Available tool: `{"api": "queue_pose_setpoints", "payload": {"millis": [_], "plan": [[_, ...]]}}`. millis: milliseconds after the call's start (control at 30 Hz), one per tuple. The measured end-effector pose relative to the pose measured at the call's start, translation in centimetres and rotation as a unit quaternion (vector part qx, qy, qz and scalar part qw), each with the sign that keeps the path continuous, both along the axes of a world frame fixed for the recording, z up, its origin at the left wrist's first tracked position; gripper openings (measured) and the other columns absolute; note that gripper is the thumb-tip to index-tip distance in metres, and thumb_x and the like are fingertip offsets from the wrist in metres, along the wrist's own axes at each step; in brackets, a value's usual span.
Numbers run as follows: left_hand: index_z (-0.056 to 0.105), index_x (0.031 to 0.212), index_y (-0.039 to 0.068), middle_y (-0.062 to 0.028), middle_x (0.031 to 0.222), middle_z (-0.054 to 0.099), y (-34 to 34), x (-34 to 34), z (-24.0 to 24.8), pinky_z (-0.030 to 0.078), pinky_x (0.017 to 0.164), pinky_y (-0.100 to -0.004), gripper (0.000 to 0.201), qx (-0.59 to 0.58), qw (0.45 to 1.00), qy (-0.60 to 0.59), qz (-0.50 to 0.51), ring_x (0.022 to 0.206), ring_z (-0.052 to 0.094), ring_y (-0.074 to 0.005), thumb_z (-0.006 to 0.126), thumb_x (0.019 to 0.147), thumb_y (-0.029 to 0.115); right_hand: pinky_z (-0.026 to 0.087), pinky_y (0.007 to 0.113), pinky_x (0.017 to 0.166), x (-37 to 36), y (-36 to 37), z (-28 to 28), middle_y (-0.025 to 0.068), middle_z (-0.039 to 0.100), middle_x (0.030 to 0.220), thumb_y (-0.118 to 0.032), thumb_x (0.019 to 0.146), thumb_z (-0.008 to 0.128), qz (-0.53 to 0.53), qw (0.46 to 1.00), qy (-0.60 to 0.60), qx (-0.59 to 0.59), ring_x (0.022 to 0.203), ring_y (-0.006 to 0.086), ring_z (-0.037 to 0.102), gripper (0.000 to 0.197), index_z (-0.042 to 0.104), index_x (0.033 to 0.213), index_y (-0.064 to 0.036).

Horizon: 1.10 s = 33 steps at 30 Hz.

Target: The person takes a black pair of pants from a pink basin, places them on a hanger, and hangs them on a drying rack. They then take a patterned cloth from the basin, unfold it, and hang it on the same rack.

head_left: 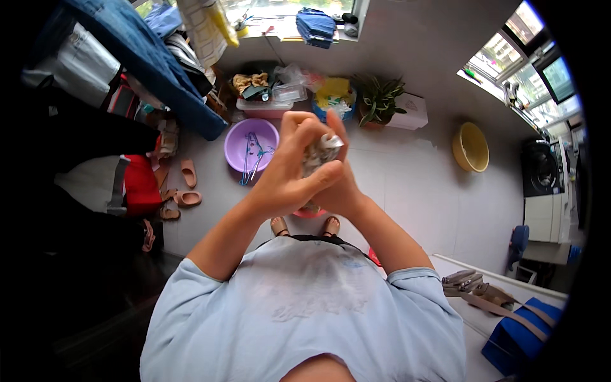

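Both my hands are raised in front of my chest, pressed together around a crumpled grey-white, patterned bundle (pixel 323 151). It looks like thin cloth or film; its exact kind I cannot make out. My left hand (pixel 287 167) curls over it from the left with bent fingers and thumb. On the other side, my right hand (pixel 344 184) closes against it, one finger pointing up and partly hidden by the left hand. Below the hands, the rim of a pink-red vessel (pixel 310 214) shows near my feet, mostly covered.
A purple basin (pixel 230 143) with hangers stands on the floor ahead left, slippers (pixel 188 172) nearby. Along the far wall sit a blue tub (pixel 347 113), a potted plant (pixel 380 99) and a white box (pixel 412 111). A yellow basin (pixel 471 148) leans right. Jeans (pixel 146 63) hang left.
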State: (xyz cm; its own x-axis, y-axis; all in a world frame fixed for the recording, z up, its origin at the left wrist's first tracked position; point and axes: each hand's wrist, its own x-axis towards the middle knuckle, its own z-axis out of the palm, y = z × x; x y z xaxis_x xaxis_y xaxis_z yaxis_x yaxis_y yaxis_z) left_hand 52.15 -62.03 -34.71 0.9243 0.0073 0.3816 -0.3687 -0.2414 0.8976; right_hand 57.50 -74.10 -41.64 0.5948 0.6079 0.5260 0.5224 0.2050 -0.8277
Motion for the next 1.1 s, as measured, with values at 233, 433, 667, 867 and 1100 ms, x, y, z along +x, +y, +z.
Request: {"api": "queue_pose_setpoints", "payload": {"millis": [233,433,667,867,1100], "plan": [[0.053,0.114,0.004,-0.0139,0.135,0.032,1.0,-1.2,1.3,0.043,0.095,-0.039,0.039,0.157,0.987,-0.012,-0.046,0.124,0.041,-0.0307,0.065,0.082,0.024,0.052,0.034,0.083,1.1,-1.4,0.4,0.0132,0.058,0.115,-0.014,0.069,0.079,0.006,0.986,0.102,-0.135,0.101,0.0244,0.062,0.101,0.01,0.143,-0.0141],[0.059,0.118,0.005,-0.0171,0.14,0.039,1.4,-4.2,2.2,0.044,0.095,-0.039,0.037,0.181,0.983,0.025,-0.015,0.118,0.051,-0.0334,0.065,0.083,0.014,0.051,0.032,0.083,0.2,-0.9,2.5,0.0104,0.06,0.115,-0.015,0.065,0.084,0.033,0.987,0.066,-0.146,0.099,0.0216,0.063,0.095,0.024,0.139,-0.0122],[0.064,0.099,-0.001,-0.0147,0.106,0.063,7.1,-6.8,5.0,0.055,0.071,-0.0259,0.016,-0.026,0.965,-0.191,0.18,0.084,0.065,-0.0151,0.055,0.093,0.011,0.048,0.029,0.081,2.5,-0.9,6.1,0.0056,0.063,0.096,0.003,0.068,0.073,-0.031,0.986,0.005,-0.166,0.087,0.014,0.06,0.044,0.051,0.106,-0.0037],[0.063,0.098,-0.002,-0.0141,0.099,0.065,9.1,-7.7,-0.2,0.053,0.065,-0.0234,0.026,-0.169,0.977,-0.019,0.126,0.075,0.065,-0.0133,0.049,0.098,0.02,0.045,0.042,0.079,1.9,-4.8,5.2,0.0229,0.058,0.096,-0.004,0.069,0.064,-0.358,0.927,-0.042,0.108,0.091,0.0366,0.054,0.039,0.052,0.106,0.0013],[0.063,0.095,0.001,-0.0067,0.089,0.066,10.1,-9.0,-2.0,0.051,0.063,-0.0227,0.026,-0.208,0.968,0.032,0.138,0.071,0.063,-0.0092,0.051,0.097,0.023,0.047,0.039,0.084,2.7,-3.6,3.0,0.014,0.062,0.098,-0.009,0.079,0.067,-0.325,0.931,-0.056,-0.157,0.089,0.0272,0.058,0.035,0.057,0.11,-0.0003]]}}
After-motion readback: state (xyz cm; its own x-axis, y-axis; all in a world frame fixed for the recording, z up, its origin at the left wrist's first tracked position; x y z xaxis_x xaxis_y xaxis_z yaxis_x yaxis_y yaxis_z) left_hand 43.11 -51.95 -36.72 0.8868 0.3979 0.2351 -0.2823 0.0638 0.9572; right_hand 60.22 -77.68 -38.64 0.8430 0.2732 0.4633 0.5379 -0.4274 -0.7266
